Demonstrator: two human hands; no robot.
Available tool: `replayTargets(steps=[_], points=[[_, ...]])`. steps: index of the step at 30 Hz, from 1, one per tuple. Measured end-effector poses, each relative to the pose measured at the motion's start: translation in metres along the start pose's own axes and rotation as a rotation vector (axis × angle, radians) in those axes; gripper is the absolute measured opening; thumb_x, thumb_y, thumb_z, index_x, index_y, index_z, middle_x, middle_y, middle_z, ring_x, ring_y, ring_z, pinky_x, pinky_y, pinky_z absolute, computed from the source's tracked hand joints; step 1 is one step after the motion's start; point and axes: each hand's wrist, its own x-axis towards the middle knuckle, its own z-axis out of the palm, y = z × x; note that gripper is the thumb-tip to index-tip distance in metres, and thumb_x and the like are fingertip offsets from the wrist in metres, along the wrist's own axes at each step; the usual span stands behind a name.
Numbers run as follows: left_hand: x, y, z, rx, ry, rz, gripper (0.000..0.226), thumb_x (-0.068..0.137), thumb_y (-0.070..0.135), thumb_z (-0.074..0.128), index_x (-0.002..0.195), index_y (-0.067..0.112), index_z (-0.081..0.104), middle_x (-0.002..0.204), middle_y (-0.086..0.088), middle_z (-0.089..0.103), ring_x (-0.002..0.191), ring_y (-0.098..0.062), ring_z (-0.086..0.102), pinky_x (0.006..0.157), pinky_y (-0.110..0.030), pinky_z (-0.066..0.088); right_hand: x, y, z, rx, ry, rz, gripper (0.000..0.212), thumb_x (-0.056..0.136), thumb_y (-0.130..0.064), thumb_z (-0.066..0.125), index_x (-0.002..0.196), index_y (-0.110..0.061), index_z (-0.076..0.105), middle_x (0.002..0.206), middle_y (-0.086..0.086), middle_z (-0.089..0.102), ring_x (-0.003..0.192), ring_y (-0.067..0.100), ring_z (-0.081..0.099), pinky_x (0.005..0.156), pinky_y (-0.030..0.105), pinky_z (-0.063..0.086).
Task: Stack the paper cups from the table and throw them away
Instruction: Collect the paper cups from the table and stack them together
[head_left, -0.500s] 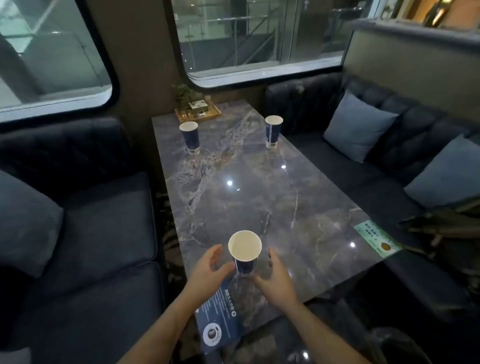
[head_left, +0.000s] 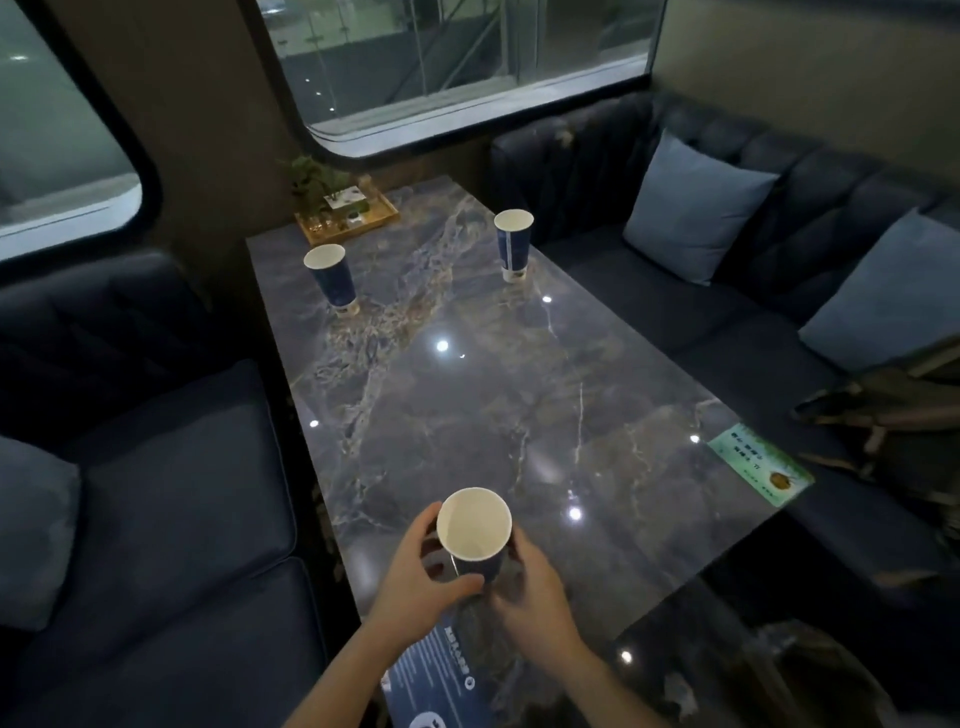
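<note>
- The left hand and right hand both wrap around the near paper cup, gripping it upright at the marble table's near edge.
- Two more paper cups stand far off: one far left, one far right.
- A wooden tray sits at the far end.

Three paper cups: near cup, far-left cup, far-right cup, two hands, three cushions, one tray
</note>
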Motion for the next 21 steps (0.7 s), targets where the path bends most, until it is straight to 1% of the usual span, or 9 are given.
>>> replayTargets(steps=[2,4,6,8,10,13,15,17,21], points=[[0.009,0.0,-0.007,-0.007,-0.015,0.012,0.088,0.047,0.025,0.089,0.125,0.04,0.051,0.127,0.01,0.059,0.113,-0.012,0.06,0.088,-0.033,0.057,0.005,-0.002,0.006,-0.065,0.04,-0.006,0.067,0.076,-0.018,0.069,0.135,-0.039,0.043,0.127,-0.011,0.055,0.115,-0.008,0.053,0.09,0.005,0.042],[0.021,-0.003,-0.016,-0.009,-0.044,0.018,0.095,0.045,0.027,0.094,0.129,0.034,0.051,0.13,0.006,0.058,0.115,-0.014,0.06,0.087,-0.033,0.058,0.011,-0.005,0.013,-0.136,0.065,-0.019,0.07,0.079,-0.018,0.068,0.137,-0.045,0.038,0.129,-0.012,0.048,0.116,-0.01,0.05,0.091,0.001,0.039],[0.034,-0.004,-0.024,0.017,-0.068,0.053,0.093,0.045,0.035,0.095,0.128,0.031,0.051,0.128,0.006,0.059,0.113,-0.007,0.06,0.082,-0.024,0.056,0.014,-0.009,0.021,-0.217,0.081,-0.043,0.076,0.081,-0.017,0.067,0.133,-0.058,0.03,0.131,-0.014,0.041,0.118,-0.008,0.049,0.098,0.004,0.039],[0.043,0.0,-0.035,0.042,-0.102,0.097,0.078,0.047,0.033,0.093,0.115,0.034,0.055,0.116,0.009,0.063,0.1,0.006,0.061,0.073,-0.012,0.052,0.017,-0.015,0.032,-0.298,0.1,-0.045,0.08,0.082,-0.02,0.066,0.132,-0.064,0.019,0.135,-0.013,0.035,0.121,-0.002,0.046,0.105,0.013,0.039],[0.055,0.005,-0.046,0.038,-0.146,0.122,0.066,0.049,0.029,0.09,0.105,0.036,0.056,0.108,0.012,0.064,0.093,0.011,0.061,0.069,-0.01,0.051,0.019,-0.022,0.044,-0.36,0.131,-0.052,0.079,0.083,-0.026,0.063,0.134,-0.062,0.013,0.138,-0.016,0.029,0.125,-0.001,0.038,0.109,0.016,0.034],[0.072,0.005,-0.062,0.068,-0.206,0.128,0.066,0.048,0.041,0.088,0.105,0.04,0.056,0.109,0.014,0.065,0.096,0.002,0.063,0.071,-0.017,0.05,0.021,-0.03,0.058,-0.41,0.191,-0.045,0.079,0.084,-0.028,0.061,0.14,-0.053,0.011,0.138,-0.023,0.021,0.13,-0.004,0.026,0.113,0.02,0.028],[0.078,0.007,-0.069,0.086,-0.274,0.133,0.06,0.054,0.04,0.089,0.105,0.041,0.057,0.108,0.014,0.065,0.098,-0.003,0.063,0.07,-0.018,0.05,0.02,-0.033,0.064,-0.436,0.253,-0.041,0.082,0.083,-0.026,0.064,0.143,-0.051,0.014,0.138,-0.029,0.022,0.132,-0.004,0.026,0.114,0.024,0.031],[0.08,0.013,-0.074,0.105,-0.338,0.147,0.058,0.061,0.032,0.09,0.107,0.041,0.056,0.109,0.016,0.064,0.097,0.002,0.062,0.068,-0.015,0.05,0.016,-0.036,0.069,-0.405,0.301,-0.02,0.08,0.081,-0.027,0.067,0.143,-0.048,0.022,0.143,-0.032,0.026,0.135,-0.003,0.03,0.114,0.028,0.035],[0.077,0.025,-0.074,0.124,-0.431,0.183,0.062,0.059,0.043,0.087,0.112,0.043,0.056,0.111,0.018,0.064,0.098,0.007,0.06,0.072,-0.02,0.053,0.008,-0.038,0.067,-0.228,0.347,0.033,0.088,0.077,-0.039,0.074,0.149,-0.035,0.024,0.15,-0.022,0.036,0.137,-0.003,0.036,0.111,0.031,0.041]])
